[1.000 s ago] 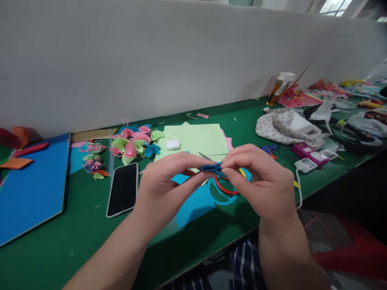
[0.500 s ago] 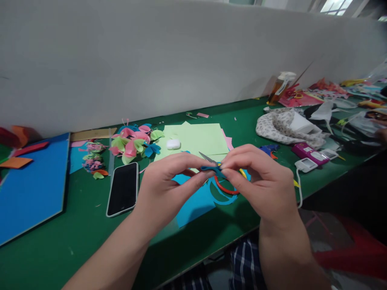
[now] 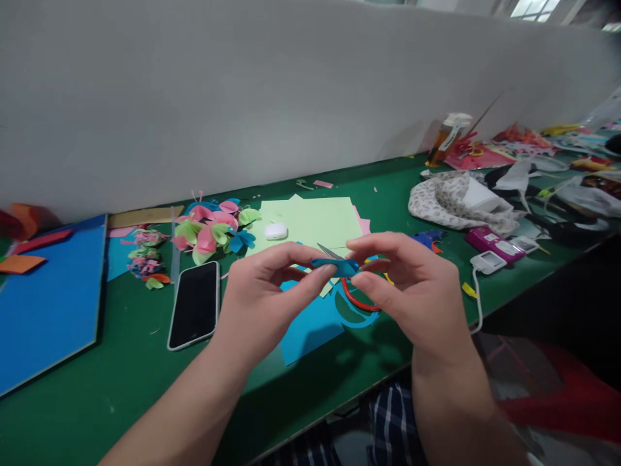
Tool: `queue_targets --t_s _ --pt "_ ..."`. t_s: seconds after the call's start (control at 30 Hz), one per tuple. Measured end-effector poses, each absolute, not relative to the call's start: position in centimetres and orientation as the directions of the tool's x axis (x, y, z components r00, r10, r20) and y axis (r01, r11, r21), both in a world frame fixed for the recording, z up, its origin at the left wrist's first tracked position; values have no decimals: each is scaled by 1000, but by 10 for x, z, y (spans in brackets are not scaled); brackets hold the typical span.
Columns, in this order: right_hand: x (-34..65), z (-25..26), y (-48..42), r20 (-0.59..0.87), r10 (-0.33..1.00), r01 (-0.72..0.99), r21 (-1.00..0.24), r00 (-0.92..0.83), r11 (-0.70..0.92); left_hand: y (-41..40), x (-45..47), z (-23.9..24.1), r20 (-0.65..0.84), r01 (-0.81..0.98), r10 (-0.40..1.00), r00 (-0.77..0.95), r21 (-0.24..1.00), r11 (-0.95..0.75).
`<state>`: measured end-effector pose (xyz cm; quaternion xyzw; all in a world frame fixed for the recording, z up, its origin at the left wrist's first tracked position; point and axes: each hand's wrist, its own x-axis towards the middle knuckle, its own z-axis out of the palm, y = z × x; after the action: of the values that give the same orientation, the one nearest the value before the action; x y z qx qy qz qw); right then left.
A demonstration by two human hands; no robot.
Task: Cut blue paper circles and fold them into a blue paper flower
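My left hand point(image 3: 264, 304) and my right hand point(image 3: 412, 288) meet above the green table point(image 3: 121, 375), each pinching one end of a small folded blue paper piece point(image 3: 334, 265). Thumb and forefinger of both hands are closed on it. Under the hands lies a cut blue paper sheet point(image 3: 310, 323) and red-handled scissors point(image 3: 356, 301), whose blades point up-left. Light green paper sheets point(image 3: 315, 220) lie behind, with a white earbud case point(image 3: 275, 231) on them.
A black phone point(image 3: 194, 303) lies left of my hands. Paper flowers point(image 3: 208, 230) in pink, green and blue sit behind it. A blue board point(image 3: 43, 304) is at far left. A patterned cloth point(image 3: 451, 200), small devices point(image 3: 490, 243) and a glue bottle point(image 3: 446, 139) are at right.
The right hand's outer fingers have spread apart; both hands still pinch the blue piece, now slightly higher and flatter. The view shifted a little.
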<state>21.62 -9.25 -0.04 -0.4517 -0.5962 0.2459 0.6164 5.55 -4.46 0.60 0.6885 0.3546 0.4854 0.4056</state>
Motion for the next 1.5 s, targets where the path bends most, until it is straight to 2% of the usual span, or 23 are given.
queue_targets --t_s 0.17,0.33,0.63,0.87,1.03,1.27,1.5 --pt "212 -1 -94 570 800 361 -798 188 483 -47 55 5 366 114 885 288 905 -411" --pt "212 -2 -93 555 813 359 -805 173 473 -48 56 5 390 128 871 300 888 -442" --pt "214 -2 -93 554 817 359 -803 157 475 -48 53 10 495 209 795 349 786 -582" --pt "212 -1 -96 686 707 465 -689 174 555 -51 49 11 585 238 758 287 723 -648" --pt "211 1 -98 728 667 504 -640 158 580 -54 48 9 646 257 721 253 673 -693" --pt "210 0 -98 747 645 510 -623 161 593 -52 47 10 658 245 696 288 652 -718" --pt "211 0 -98 737 656 484 -640 166 597 -54 49 9 630 208 733 257 704 -679"
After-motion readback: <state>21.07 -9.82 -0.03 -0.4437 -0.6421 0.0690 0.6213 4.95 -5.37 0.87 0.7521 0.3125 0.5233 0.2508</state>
